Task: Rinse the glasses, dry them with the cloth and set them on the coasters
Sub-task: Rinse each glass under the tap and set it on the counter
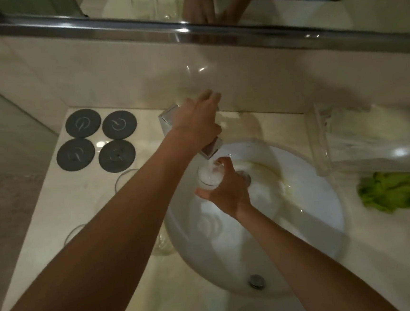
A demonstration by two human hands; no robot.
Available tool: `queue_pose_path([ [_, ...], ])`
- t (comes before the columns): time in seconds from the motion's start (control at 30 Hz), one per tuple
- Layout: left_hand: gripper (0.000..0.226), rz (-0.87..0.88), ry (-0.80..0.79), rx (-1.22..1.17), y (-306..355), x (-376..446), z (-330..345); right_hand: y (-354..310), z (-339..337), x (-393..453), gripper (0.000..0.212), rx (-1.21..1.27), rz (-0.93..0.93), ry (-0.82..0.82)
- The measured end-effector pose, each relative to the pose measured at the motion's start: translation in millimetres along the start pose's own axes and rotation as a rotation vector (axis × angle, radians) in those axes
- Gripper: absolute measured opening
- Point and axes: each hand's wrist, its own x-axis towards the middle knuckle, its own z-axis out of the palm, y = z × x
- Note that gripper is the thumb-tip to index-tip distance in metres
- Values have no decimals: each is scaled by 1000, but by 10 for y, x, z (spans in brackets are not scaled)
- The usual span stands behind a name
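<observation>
I look down on a pale stone counter with a white round basin set into it, and a mirror in a metal frame running along the far wall. At far right a clear plastic tray lies on the counter, and just near of it sits a crumpled green cloth, well apart from the basin's drain. At far left four dark round coasters lie in a two-by-two block, all bare. Near of them, on the counter left of the basin, I make out the rims of at least two more clear glasses; blur hides their exact number. A square chrome tap juts out over the basin's far edge. My left hand reaches over the tap's top with fingers bent downward around it, though I cannot tell how firmly it grips. My right hand grasps a small clear glass from its right side, fingers curled round it, holding it upright directly under the spout, where water foams white inside it.
</observation>
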Motion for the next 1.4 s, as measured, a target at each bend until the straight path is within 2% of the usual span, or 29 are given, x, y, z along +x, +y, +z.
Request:
queue_pose_path([
  [0.07, 45, 29, -41, 98, -3, 48, -18, -36, -35, -50, 79, 66, 33, -20],
  [0.17, 43, 48, -57, 152, -2, 70, -16, -74, -67, -119, 74, 98, 105, -15],
  [0.23, 43, 56, -73, 162, 16, 69, -29, -68, -89, -144, 74, 96, 196, -16],
  [0.3, 40, 70, -84, 161, 22, 55, -28, -35, -158, -167, 83, 160, 347, -47],
  [0.37, 36, 76, -82, 151, 13, 20, -23, 25, -283, -219, 86, 398, 541, -84],
  [0.47, 35, 69, -53, 167, 23, -52, -3, 128, -527, -398, 70, 877, 840, -188],
  [0.57, 40, 40, -20, 77, 96, -217, -3, 213, -702, -541, 87, 1137, 938, -230],
  [0.63, 36, 3, 97, -74, 141, -412, 0, 225, -775, -612, 88, 1216, 936, -264],
  [0.73, 25, -93, 199, -190, 225, -811, 53, 222, -872, -710, 84, 1249, 913, -330],
  [0.83, 18, -175, 143, -174, 317, -1237, 84, 197, -930, -818, 79, 1220, 907, -354],
  [0.9, 15, -253, 90, -171, 312, -1516, 95, 189, -919, -901, 76, 1186, 884, -320],
  [1.0, 9, -403, 15, -193, 261, -1930, 100, 143, -829, -1025, 63, 1035, 793, -167],
  [1.07, 8, -471, -21, -195, 257, -2175, 111, 86, -754, -1141, 53, 798, 655, -75],
  [1.1, 9, -496, -40, -197, 266, -2279, 117, 59, -727, -1228, 55, 657, 571, -64],
  [1.17, 14, -536, -76, -211, 278, -2447, 155, 3, -705, -1401, 60, 429, 370, -114],
  [1.27, 10, -588, -112, -209, 242, -2683, 222, -33, -623, -1572, 66, 224, 63, -241],
  [1.4, 10, -625, -158, -209, 145, -2933, 300, -137, -428, -1701, 84, -50, -190, -353],
])
